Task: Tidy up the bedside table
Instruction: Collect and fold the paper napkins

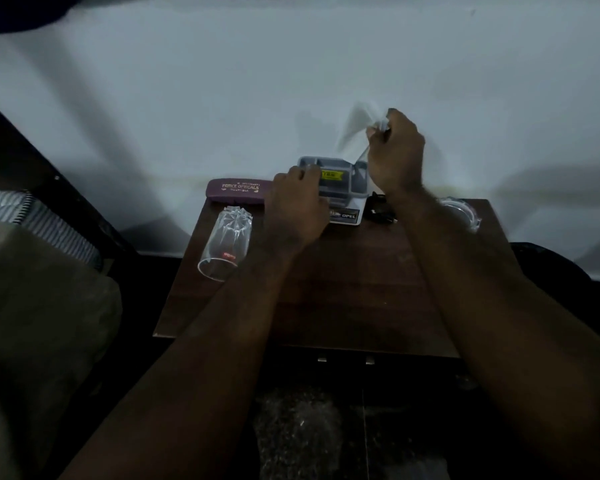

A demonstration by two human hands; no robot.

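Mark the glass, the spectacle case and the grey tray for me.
glass [224,241]: head view, middle of its side.
spectacle case [238,191]: head view, lid by the lettering.
grey tray [333,163]: head view, back wall.

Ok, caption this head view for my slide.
Left hand grips grey organizer; right hand holds white sheet above it.

Dark wooden bedside table [343,289], items along rear edge.
Maroon spectacle case [238,191] back left; clear faceted glass tumbler [226,242] on its side before it; grey compartmented organiser [340,178] centre back; blurred white tissue [355,128] raised above.
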